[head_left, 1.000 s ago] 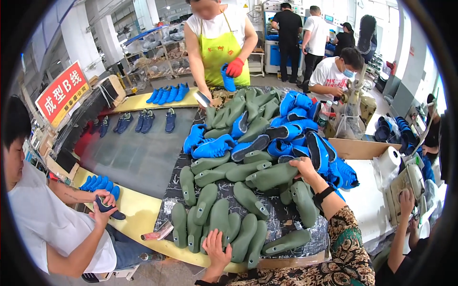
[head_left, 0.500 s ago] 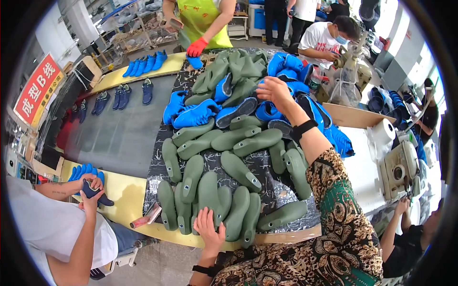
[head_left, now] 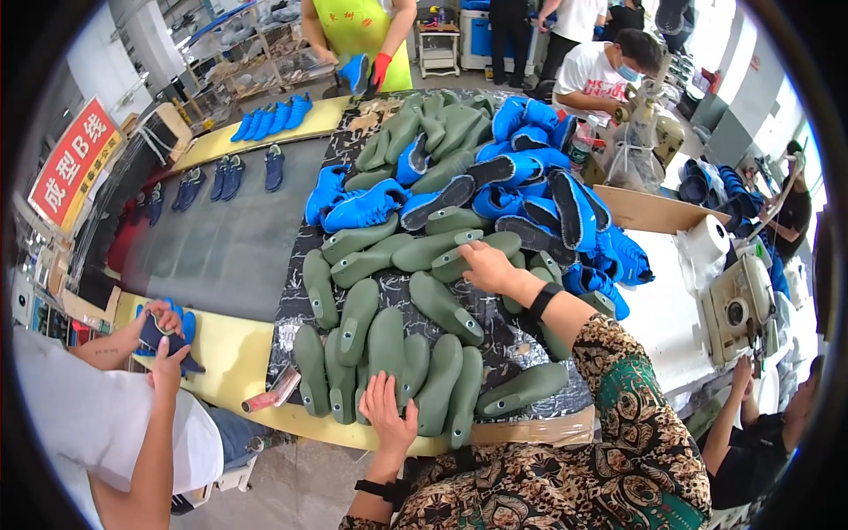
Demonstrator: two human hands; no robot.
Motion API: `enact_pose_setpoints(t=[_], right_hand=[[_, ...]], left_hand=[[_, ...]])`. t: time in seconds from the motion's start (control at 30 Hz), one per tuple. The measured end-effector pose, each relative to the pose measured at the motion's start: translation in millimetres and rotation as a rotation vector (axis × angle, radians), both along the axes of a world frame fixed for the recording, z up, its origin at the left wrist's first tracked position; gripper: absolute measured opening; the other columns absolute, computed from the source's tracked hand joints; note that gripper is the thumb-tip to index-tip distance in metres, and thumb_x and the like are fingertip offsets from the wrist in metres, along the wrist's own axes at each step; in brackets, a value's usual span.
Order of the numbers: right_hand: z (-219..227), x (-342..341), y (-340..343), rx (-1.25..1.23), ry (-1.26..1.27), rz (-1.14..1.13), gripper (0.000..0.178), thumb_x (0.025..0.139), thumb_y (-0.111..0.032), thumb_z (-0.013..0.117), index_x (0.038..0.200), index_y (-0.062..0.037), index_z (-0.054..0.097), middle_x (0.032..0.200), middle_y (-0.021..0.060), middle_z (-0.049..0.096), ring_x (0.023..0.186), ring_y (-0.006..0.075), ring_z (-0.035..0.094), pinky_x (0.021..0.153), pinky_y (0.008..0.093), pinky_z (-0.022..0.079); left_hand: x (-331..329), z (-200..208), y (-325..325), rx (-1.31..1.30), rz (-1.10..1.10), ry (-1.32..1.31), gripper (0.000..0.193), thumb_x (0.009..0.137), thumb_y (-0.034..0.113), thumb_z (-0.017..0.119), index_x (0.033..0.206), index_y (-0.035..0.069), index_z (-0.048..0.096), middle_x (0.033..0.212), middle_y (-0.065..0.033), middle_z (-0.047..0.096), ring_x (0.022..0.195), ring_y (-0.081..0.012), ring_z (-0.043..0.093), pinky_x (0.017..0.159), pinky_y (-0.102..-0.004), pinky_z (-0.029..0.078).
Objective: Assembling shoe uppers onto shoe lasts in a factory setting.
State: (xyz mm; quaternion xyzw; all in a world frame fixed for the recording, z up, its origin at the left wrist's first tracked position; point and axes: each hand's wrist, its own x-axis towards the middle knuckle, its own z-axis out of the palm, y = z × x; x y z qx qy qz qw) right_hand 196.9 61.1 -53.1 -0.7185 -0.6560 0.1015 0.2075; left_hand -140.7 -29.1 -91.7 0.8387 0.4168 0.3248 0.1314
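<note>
My left hand [head_left: 387,415] has its fingers wrapped over the lower end of a green shoe last [head_left: 386,340], whose rounded end points away from me. Further forward and to the right, my right hand [head_left: 490,265] grips the near end of another green last [head_left: 449,267]; its fingertips are partly hidden. Several more lasts, such as one with a metal-ringed hole [head_left: 446,309], lie between and around my hands. Beyond my right hand is a heap of blue shoes [head_left: 579,212], some turned sole up.
Black sheeting [head_left: 284,340] covers the table. A conveyor [head_left: 221,256] with dark shoes runs at left, beside a worker holding a dark shoe [head_left: 163,340]. Opposite, an aproned worker holds a blue shoe [head_left: 354,74]. A machine [head_left: 742,309] and white roll [head_left: 709,240] stand right.
My right hand has come down from over the blue shoes to a green last. More shoes lie at the heap's right side. The worker opposite has lifted a blue shoe off the table.
</note>
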Motion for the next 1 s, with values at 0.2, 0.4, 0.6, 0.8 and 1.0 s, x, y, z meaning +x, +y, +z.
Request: enact_pose_setpoints(t=[0.2,0.4,0.6,0.8,1.0], right_hand=[[-6.2,-13.4,53.7,-0.128,-0.607,0.192,0.021,0.073,-0.009,0.062,0.093,-0.0053,0.06,0.098,0.0121,0.061,0.098,0.0298,0.056,0.075,0.039,0.051],[9.5,-2.0,51.3,-0.1,-0.557,0.272,0.024,0.07,-0.013,0.066,0.09,-0.0048,0.058,0.093,0.0116,0.061,0.094,0.0297,0.057,0.076,0.0414,0.049],[83.0,-58.5,21.9,0.33,-0.348,0.669,0.025,0.066,-0.017,0.067,0.08,-0.0054,0.05,0.079,0.0114,0.055,0.081,0.0301,0.056,0.067,0.0391,0.048],[63.3,-89.0,-40.2,0.155,-0.37,1.01,0.015,0.071,-0.011,0.057,0.084,-0.0077,0.053,0.082,0.0058,0.052,0.081,0.0237,0.056,0.069,0.0363,0.048],[47.2,-57.0,-40.8,-0.051,-0.067,0.828,0.035,0.068,-0.006,0.061,0.102,-0.0061,0.054,0.098,0.0102,0.056,0.095,0.0308,0.057,0.076,0.0398,0.048]], left_hand=[[-3.8,5.6,4.9,0.005,0.02,-0.032,0.056,0.073,0.018,0.059,0.123,-0.003,0.046,0.13,-0.0192,0.045,0.122,-0.036,0.039,0.1,-0.048,0.024],[-1.7,5.8,7.9,-0.032,0.002,-0.07,0.055,0.073,0.019,0.059,0.123,-0.001,0.047,0.131,-0.0169,0.045,0.123,-0.0341,0.039,0.101,-0.0463,0.023],[-11.4,7.2,4.0,-0.045,0.011,-0.069,0.053,0.073,0.017,0.055,0.123,0.0,0.048,0.131,-0.0174,0.045,0.124,-0.0334,0.039,0.102,-0.046,0.022],[-5.6,5.2,3.6,-0.098,-0.07,-0.134,0.051,0.077,0.022,0.049,0.121,-0.003,0.048,0.13,-0.0185,0.045,0.125,-0.0337,0.037,0.102,-0.0453,0.02],[-7.7,0.9,1.6,-0.068,-0.005,-0.156,0.049,0.083,0.031,0.05,0.118,-0.003,0.05,0.129,-0.0185,0.047,0.122,-0.0352,0.039,0.101,-0.0454,0.022]])
